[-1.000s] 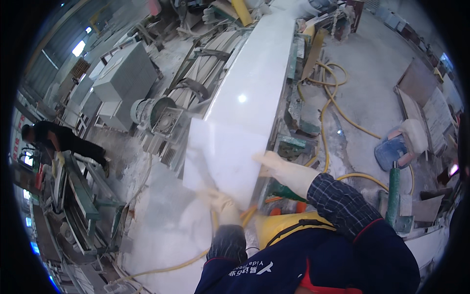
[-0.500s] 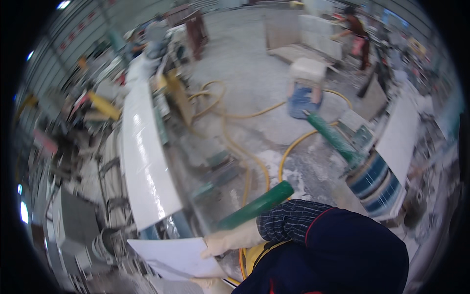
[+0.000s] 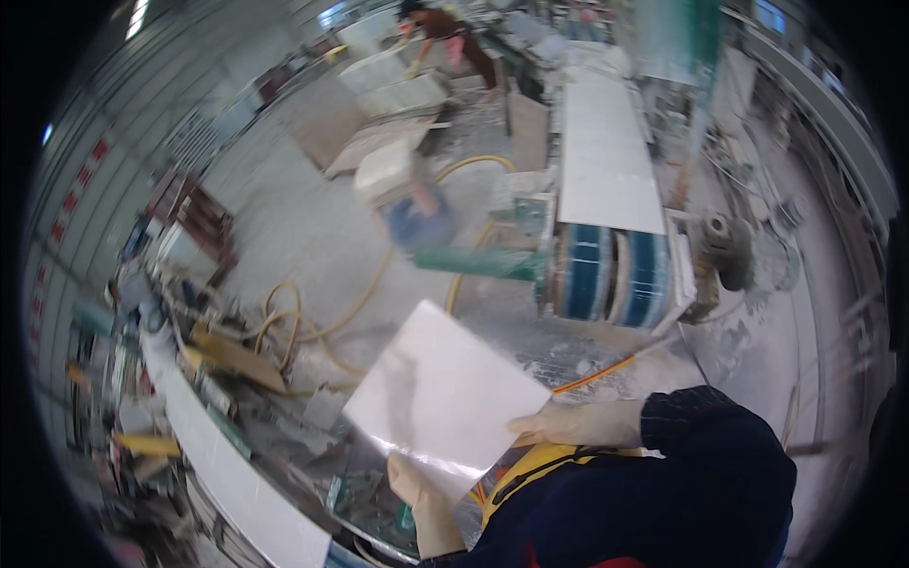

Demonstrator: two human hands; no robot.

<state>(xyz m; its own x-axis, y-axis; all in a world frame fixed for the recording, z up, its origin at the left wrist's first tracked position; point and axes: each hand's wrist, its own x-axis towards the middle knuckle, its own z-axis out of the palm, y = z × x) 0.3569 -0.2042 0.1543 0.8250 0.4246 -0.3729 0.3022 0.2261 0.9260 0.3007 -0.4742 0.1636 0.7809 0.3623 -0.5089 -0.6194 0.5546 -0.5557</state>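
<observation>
A glossy white square tile [image 3: 440, 388] with a grey streak lies tilted across both my hands, in front of my body. My left hand [image 3: 417, 488], in a cream glove, grips its lower edge. At the tile's right corner my right hand [image 3: 568, 423], gloved the same way, is closed on it. The fingers beneath the tile are hidden. Beyond the right hand, the near end of a white conveyor belt [image 3: 606, 151] shows blue banded rollers [image 3: 585, 275]. Part of a yellow apron [image 3: 535, 473] shows between my arms.
A second white belt [image 3: 222, 445] runs along the left. A green cylinder [image 3: 473, 263] juts out beside the right-hand rollers. Yellow hoses [image 3: 331, 329] trail over the floor near a stool [image 3: 388, 170] with blue cloth. Farther back, a person [image 3: 450, 43] bends over pale slabs.
My view has swung right, toward the other belt. The tile has come away from the left belt's end and is now held in front of me in both hands.
</observation>
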